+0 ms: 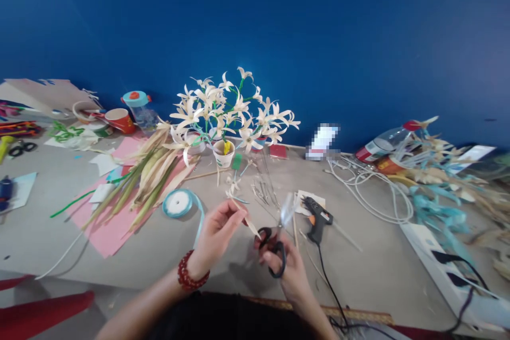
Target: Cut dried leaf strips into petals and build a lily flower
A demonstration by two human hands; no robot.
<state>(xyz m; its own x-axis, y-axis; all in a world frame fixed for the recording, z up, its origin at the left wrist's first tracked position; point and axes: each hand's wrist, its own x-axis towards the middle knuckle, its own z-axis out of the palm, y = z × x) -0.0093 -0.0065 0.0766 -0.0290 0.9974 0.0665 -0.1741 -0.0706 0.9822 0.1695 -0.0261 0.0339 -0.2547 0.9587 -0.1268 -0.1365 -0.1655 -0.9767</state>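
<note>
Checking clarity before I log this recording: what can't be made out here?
All in the head view:
Scissors: blades blurred, so their opening is unclear.
Pale strip: middle hidden by the left hand.
Right hand: fingers partly covered by the scissors' handles.
Bright screen: pixelated, unreadable.
Husk heap: blurred, cut off by the right edge.

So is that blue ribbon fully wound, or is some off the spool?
Partly unwound: a loose length of ribbon leaves the edge of the spool and curves down beside the left hand.
</note>
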